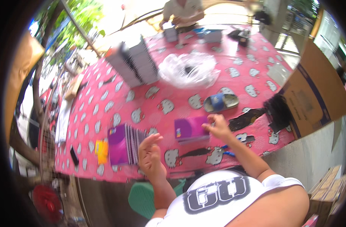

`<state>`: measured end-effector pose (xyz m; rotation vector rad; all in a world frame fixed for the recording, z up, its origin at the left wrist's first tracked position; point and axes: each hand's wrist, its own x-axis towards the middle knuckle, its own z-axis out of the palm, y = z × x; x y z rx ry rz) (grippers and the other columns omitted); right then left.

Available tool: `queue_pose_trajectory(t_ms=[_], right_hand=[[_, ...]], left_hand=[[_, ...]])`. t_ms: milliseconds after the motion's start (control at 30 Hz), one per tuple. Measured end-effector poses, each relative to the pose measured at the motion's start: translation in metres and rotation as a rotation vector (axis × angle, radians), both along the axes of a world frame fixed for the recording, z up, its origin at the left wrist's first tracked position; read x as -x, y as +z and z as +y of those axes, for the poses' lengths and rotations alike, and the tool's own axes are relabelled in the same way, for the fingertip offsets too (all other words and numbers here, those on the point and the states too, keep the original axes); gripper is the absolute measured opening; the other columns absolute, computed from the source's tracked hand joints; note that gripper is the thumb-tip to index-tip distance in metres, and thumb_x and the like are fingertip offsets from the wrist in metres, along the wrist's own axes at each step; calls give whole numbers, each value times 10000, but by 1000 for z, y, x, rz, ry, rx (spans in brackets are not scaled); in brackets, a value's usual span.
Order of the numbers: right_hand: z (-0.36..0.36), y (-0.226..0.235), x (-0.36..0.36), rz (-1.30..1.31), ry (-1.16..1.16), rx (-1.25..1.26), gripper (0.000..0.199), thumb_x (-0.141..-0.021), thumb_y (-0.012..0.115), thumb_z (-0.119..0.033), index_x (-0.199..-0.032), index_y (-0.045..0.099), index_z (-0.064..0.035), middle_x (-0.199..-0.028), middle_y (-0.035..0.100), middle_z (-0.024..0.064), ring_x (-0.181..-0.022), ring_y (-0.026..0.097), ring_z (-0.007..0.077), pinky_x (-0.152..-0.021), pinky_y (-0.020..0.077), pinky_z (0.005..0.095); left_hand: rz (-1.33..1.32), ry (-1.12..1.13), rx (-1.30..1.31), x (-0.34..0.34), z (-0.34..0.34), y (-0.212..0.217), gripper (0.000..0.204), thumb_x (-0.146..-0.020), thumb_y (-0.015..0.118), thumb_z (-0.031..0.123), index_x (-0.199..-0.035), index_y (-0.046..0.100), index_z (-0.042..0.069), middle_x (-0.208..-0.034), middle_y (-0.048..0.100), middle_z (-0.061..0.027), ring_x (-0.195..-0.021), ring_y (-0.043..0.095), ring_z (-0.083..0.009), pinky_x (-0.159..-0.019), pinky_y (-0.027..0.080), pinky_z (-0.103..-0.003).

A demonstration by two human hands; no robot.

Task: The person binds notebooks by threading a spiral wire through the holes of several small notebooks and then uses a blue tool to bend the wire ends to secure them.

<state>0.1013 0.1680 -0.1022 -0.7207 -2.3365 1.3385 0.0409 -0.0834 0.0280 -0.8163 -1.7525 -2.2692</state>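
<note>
Purple notebooks are lying in two groups on the pink cat-print tablecloth [105,94]: one small stack [190,129] under the right hand [217,126], and one fanned row [123,144] just left of the left hand [150,155]. The small stack is lying flat near the table's front edge, its long axis running left to right, tilted slightly up toward the right. The right hand's fingers are resting on its right end, curled over the edge; whether they are pinching it I cannot tell. The left hand is hovering open, fingers apart, holding nothing, beside the fanned row. Farther back, two tall piles of grey spiral-bound books [134,65] are leaning together, one crumpled clear plastic bag [189,70] is sitting beside them, and one blue sandal [221,101] is lying near the small stack. Another person [182,13] is working at the far edge.
</note>
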Motion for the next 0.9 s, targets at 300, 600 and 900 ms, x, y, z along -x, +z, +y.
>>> queue_pose_trajectory(t_ms=[300, 600, 900], right_hand=[[-9, 29, -1, 144, -45, 123, 295, -804, 682, -105, -1040, 589, 46, -905, 653, 233, -868, 645, 372, -756, 499, 398], [-41, 53, -9, 435, 302, 8, 245, -825, 578, 65, -987, 416, -21, -878, 585, 228, -902, 580, 447, -692, 452, 444], [-41, 30, -9, 351, 211, 89, 211, -836, 643, -23, -1004, 514, -17, -921, 630, 175, -911, 636, 320, -734, 493, 392]], left_hand=[[-439, -107, 554, 34, 39, -92, 568, -840, 661, 52, -1353, 419, 37, -1285, 503, -142, -1118, 520, -200, -936, 431, -318], [24, 19, 449, 10, 51, -66, 637, -836, 482, -126, -1409, 390, 138, -1426, 303, -201, -1280, 391, -348, -1011, 389, -410], [426, 257, 804, -11, 84, -32, 320, -792, 692, 91, -1106, 661, 144, -1275, 496, -115, -1122, 520, -277, -1070, 149, -606]])
